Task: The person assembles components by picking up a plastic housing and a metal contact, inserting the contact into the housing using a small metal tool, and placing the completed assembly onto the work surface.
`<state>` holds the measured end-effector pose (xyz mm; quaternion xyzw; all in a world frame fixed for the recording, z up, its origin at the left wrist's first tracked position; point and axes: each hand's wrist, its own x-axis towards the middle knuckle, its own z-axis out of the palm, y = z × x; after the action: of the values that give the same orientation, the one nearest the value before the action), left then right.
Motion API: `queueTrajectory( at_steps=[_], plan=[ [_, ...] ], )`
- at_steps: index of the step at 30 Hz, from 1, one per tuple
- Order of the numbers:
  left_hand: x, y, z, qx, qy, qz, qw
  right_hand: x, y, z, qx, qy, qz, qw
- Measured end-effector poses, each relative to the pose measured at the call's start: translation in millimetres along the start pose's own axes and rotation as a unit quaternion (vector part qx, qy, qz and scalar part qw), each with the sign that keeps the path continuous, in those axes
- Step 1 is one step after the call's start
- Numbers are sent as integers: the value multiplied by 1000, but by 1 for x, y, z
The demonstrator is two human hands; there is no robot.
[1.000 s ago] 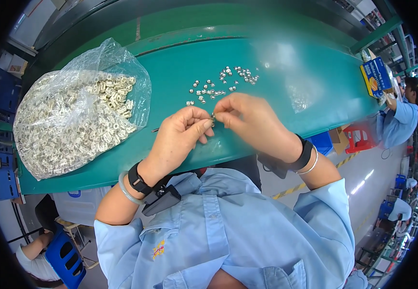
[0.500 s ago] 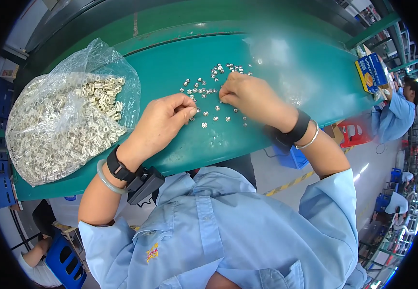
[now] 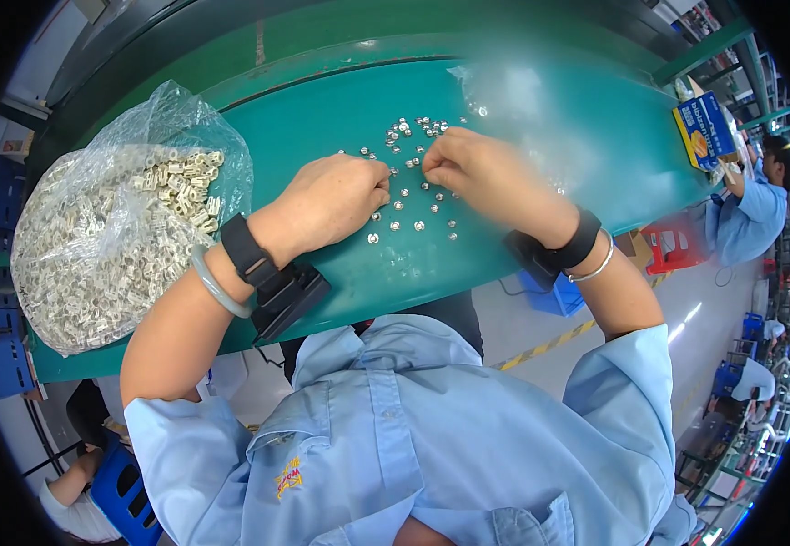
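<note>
Silver metal parts (image 3: 419, 226) scattered around both hands

They lie on the green tabletop (image 3: 340, 282), a denser group beyond the hands, a sparser one nearer the person. How much handling is done or left cannot be told. Left hand (image 3: 336, 200) and right hand (image 3: 481, 173) have curled fingers; whether either grips a part is hidden. The parts look roundish; no long axis or pointing direction is discernible.
</note>
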<state>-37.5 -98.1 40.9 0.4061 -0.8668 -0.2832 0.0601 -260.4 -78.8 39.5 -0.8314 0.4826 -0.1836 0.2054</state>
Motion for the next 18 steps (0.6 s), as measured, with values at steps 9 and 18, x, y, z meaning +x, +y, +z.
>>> queueTrajectory(
  at_steps=[9, 18],
  plan=[
    [1, 7, 0, 33, -10, -2, 999, -25, 6, -20, 30, 25, 62, 997],
    [-54, 4, -33, 10, 135, 52, 989, -37, -7, -20, 37, 41, 6, 998]
  ],
)
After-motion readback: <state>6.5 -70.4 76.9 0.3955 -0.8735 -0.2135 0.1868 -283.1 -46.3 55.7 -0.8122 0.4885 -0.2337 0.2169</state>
